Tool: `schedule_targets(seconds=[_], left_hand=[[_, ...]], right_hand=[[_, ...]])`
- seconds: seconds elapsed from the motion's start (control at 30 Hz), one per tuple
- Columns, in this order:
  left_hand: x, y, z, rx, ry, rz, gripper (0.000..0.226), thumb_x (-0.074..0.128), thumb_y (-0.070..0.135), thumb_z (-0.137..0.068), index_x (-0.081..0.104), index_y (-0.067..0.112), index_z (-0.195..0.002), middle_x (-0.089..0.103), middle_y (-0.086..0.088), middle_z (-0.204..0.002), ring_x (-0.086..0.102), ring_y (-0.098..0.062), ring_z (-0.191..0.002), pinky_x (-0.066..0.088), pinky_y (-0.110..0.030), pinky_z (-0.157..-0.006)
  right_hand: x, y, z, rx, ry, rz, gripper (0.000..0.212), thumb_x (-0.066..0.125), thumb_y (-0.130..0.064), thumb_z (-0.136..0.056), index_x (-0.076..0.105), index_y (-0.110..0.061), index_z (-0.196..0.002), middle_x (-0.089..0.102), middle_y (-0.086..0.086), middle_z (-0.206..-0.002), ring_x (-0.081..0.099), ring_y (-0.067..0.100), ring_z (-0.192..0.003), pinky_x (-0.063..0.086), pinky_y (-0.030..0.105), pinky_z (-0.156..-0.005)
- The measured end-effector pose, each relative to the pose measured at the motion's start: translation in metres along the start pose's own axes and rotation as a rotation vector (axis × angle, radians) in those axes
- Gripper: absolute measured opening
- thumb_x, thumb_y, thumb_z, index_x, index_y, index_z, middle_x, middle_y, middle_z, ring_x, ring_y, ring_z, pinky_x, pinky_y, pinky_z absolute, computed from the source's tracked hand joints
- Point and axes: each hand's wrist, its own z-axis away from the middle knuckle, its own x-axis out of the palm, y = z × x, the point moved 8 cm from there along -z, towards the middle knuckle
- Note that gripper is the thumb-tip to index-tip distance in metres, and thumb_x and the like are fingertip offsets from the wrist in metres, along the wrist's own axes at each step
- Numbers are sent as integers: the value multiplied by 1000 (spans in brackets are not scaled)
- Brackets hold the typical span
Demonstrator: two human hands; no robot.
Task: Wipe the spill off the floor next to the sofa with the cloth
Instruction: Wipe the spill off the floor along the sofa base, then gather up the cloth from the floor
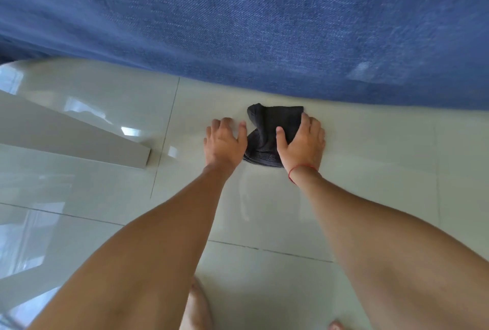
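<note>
A dark, bunched cloth (272,123) lies on the pale glossy tiled floor (370,171), close to the base of the blue fabric sofa (264,25). My right hand (301,142) presses down on the cloth's right side, thumb and fingers around its fold; a red string circles that wrist. My left hand (225,142) rests flat on the tile just left of the cloth, fingers spread, its thumb at the cloth's edge. A faint wet streak (264,197) shows on the tile between my forearms. The cloth's lower right part is hidden under my right hand.
A white table leg (79,139) slants across the floor at the left, ending near a tile joint. The sofa fills the whole top of the view. A bare knee and toes show at the bottom edge.
</note>
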Motion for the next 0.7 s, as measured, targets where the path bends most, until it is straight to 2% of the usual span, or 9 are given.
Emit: schedule_targets(seconds=[0.1,0.2,0.27,0.37,0.5,0.57,0.7], left_hand=[[19,30,-5,39,-160,-22,55,46,51,-94,53,8,-128,52,-13,-128,46,-32,-123,38,-41,-100],[36,40,-11,32,-314,-271,68,48,53,-93,37,4,-140,41,-15,-139,38,-32,-130,36,-42,-105],[40,42,-13,9,-364,-302,67,49,47,-94,34,1,-141,39,-18,-140,38,-34,-131,35,-41,-106],[39,45,-9,-28,-390,-225,60,53,39,-94,38,1,-138,46,-18,-138,45,-33,-128,39,-37,-103],[39,33,14,-163,-469,-93,67,61,32,-91,31,0,-142,42,-18,-143,44,-32,-132,39,-35,-105],[43,22,36,-248,-524,-21,70,64,31,-89,30,1,-143,42,-18,-142,46,-33,-130,44,-37,-104],[43,-1,93,-336,-582,10,62,66,28,-84,41,6,-137,51,-15,-133,56,-31,-120,50,-37,-97]], right_hand=[[-3,8,-7,184,-66,-13,61,60,-48,-84,48,-3,-125,53,16,-125,49,34,-116,42,41,-92],[0,7,-13,231,-211,88,60,57,-52,-87,50,-4,-121,56,15,-127,49,33,-120,45,41,-91],[2,4,-15,239,-289,123,59,53,-53,-89,52,-4,-123,55,15,-129,47,33,-122,44,40,-93],[0,5,-9,307,-308,32,55,58,-46,-90,52,-3,-123,56,18,-129,53,35,-119,45,38,-93],[6,31,21,629,-356,-257,72,76,-41,-76,47,2,-126,57,18,-131,58,34,-119,48,39,-94],[5,39,40,710,-418,-269,72,80,-38,-72,51,2,-124,60,18,-128,59,34,-117,49,38,-92],[0,50,92,794,-574,-226,63,83,-28,-72,58,4,-120,65,19,-121,65,33,-109,54,37,-91]])
